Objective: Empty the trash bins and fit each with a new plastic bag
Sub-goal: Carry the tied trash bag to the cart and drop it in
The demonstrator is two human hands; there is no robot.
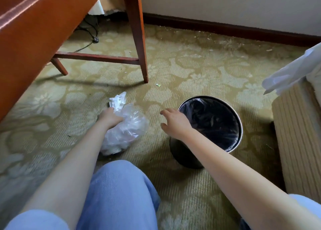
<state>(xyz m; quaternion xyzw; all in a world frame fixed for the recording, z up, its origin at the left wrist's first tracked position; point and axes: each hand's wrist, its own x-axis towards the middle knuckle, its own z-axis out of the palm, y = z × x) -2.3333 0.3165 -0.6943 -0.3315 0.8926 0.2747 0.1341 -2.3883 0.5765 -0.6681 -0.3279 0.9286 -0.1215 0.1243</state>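
Fingers of the right hand spread, holding nothing, above the left rim of the upright, lined bin. The left hand grips the neck of a full bag lying on the carpet left of the bin, apart from it; open carpet around, table leg beyond

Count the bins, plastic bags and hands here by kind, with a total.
Round black trash bin: 1
Clear plastic bags: 2 (crumpled full bag, bin liner)
White plastic bag: 1
Hands: 2 (left hand, right hand)
Total: 6
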